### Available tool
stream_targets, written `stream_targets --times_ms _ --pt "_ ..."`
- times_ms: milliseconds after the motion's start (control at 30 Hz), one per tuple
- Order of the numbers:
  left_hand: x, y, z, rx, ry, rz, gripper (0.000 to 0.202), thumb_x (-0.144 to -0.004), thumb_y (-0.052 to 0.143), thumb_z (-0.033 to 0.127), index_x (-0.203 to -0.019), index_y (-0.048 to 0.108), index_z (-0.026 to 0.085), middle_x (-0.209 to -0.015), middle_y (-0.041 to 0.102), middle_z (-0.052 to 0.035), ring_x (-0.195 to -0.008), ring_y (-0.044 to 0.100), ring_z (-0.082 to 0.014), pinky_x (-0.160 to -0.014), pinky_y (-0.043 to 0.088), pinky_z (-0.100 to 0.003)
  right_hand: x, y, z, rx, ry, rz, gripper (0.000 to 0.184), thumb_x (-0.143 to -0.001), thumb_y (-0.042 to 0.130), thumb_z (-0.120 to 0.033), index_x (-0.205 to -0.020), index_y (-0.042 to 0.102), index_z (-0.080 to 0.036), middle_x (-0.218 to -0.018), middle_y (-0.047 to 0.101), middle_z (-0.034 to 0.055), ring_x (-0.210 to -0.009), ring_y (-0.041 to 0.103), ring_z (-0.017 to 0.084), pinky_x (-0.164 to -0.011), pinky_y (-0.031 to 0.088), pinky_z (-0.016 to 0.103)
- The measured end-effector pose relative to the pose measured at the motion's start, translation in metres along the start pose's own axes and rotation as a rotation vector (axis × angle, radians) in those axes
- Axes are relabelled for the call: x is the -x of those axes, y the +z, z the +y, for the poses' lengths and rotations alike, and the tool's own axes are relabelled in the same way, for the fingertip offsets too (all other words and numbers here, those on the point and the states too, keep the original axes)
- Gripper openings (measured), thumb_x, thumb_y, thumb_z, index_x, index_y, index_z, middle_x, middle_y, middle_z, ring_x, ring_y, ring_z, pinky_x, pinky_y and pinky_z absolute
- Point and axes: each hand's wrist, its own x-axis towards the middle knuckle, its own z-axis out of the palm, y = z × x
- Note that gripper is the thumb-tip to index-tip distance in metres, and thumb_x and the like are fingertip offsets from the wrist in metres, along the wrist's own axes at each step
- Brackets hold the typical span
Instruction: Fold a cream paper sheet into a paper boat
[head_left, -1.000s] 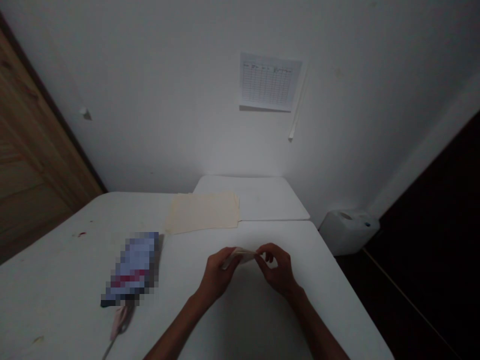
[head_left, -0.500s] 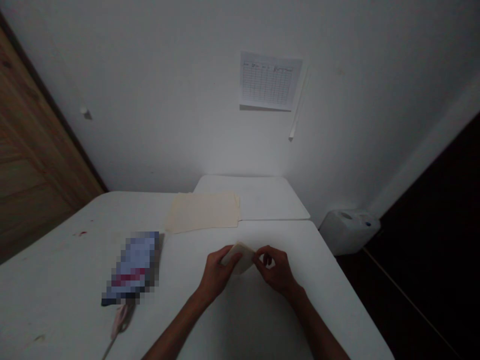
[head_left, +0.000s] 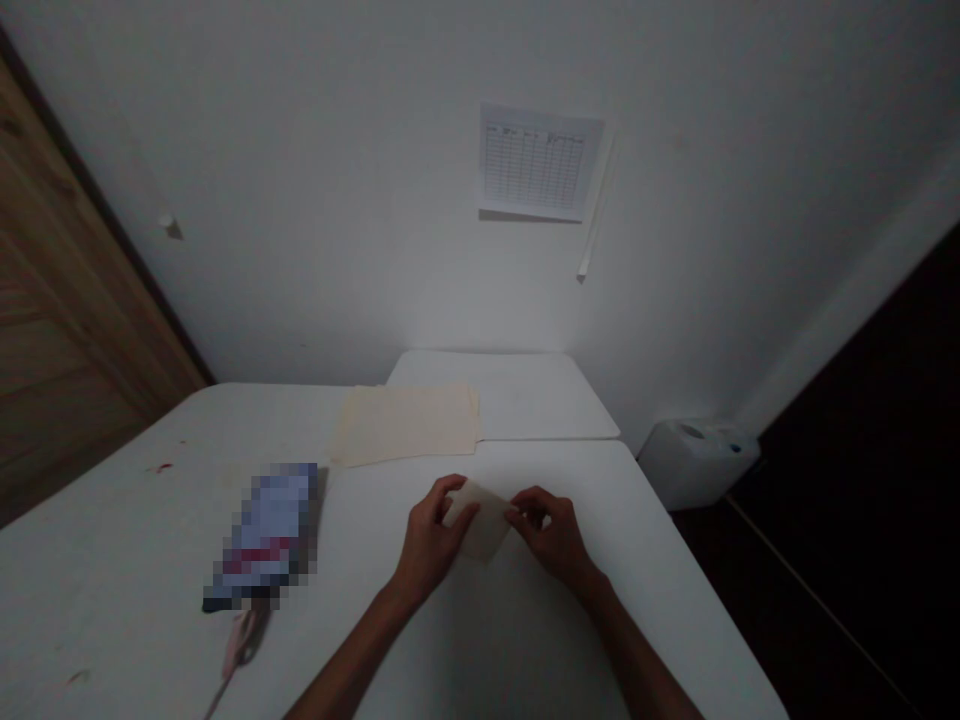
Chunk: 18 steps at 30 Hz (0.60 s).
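The left hand and right hand are bare and meet over the near part of a white folding table. Between them is a small piece of cream paper, a soft, matte, roughly four-sided shape, tilted rather than flat. (Whether it is folded double is hard to tell in this dim light.) The left fingers curl closed over its left edge, and the right fingers pinch its right edge against the thumb.

Farther off, a flat stack of cream paper sheets lies across the join between the table and a second white table, its edges slightly uneven. To the left lies a rectangular packet, too pixelated to read. Just beside its near end are pink-handled scissors, with a small red mark on the table farther left. A printed grid chart is stuck to the smooth white wall at the far end, a white plastic jerrycan sits low on the right, and a grained wooden door stands on the left.
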Motion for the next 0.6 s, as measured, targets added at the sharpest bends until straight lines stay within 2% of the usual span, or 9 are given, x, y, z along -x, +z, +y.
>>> stream_targets --times_ms 67,167,233,400,600 --pt "0.0 0.0 -0.001 0.004 0.021 -0.019 0.031 -0.08 0.064 0.037 -0.104 0.059 0.019 -0.078 0.068 -0.0018 -0.065 0.064 -0.0167 -0.058 0.051 -0.025 0.0 0.001 0.001 0.015 -0.002 -0.012 0.019 -0.082 0.062 -0.039 -0.081 0.065 -0.02 -0.064 0.063 -0.0002 -0.052 0.052 0.012 -0.052 0.043 0.023" --pt "-0.002 -0.001 0.0 0.047 0.096 -0.084 0.021 -0.081 0.062 0.037 -0.09 0.065 0.018 -0.09 0.068 -0.0054 -0.081 0.065 -0.0192 -0.072 0.053 -0.029 0.0 0.001 0.002 0.027 -0.003 -0.015 0.02 -0.082 0.062 -0.04 -0.08 0.064 -0.02 -0.064 0.063 -0.0002 -0.054 0.053 0.012 -0.052 0.043 0.023" --pt "-0.004 -0.002 0.003 0.049 0.123 -0.126 0.02 -0.082 0.06 0.037 -0.083 0.067 0.018 -0.094 0.068 -0.0063 -0.085 0.064 -0.0198 -0.076 0.052 -0.029 0.0 0.0 0.002 0.032 -0.005 -0.019 0.02 -0.082 0.062 -0.04 -0.078 0.062 -0.02 -0.063 0.062 -0.0004 -0.053 0.053 0.012 -0.052 0.043 0.023" --pt "-0.005 -0.005 0.006 0.01 0.16 -0.113 0.02 -0.083 0.061 0.036 -0.078 0.071 0.019 -0.092 0.069 -0.0052 -0.083 0.064 -0.0197 -0.075 0.051 -0.028 -0.001 -0.004 0.001 0.027 -0.003 -0.117 0.019 -0.079 0.066 -0.039 -0.077 0.062 -0.021 -0.06 0.06 -0.0023 -0.05 0.051 0.011 -0.05 0.042 0.022" --pt "-0.004 -0.007 0.012 -0.016 0.199 -0.135 0.02 -0.083 0.062 0.035 -0.075 0.073 0.019 -0.088 0.07 -0.005 -0.081 0.064 -0.0195 -0.074 0.051 -0.028 -0.001 -0.007 0.002 0.013 0.035 -0.171 0.017 -0.077 0.067 -0.036 -0.077 0.064 -0.019 -0.061 0.061 -0.0021 -0.05 0.05 0.01 -0.049 0.04 0.021"
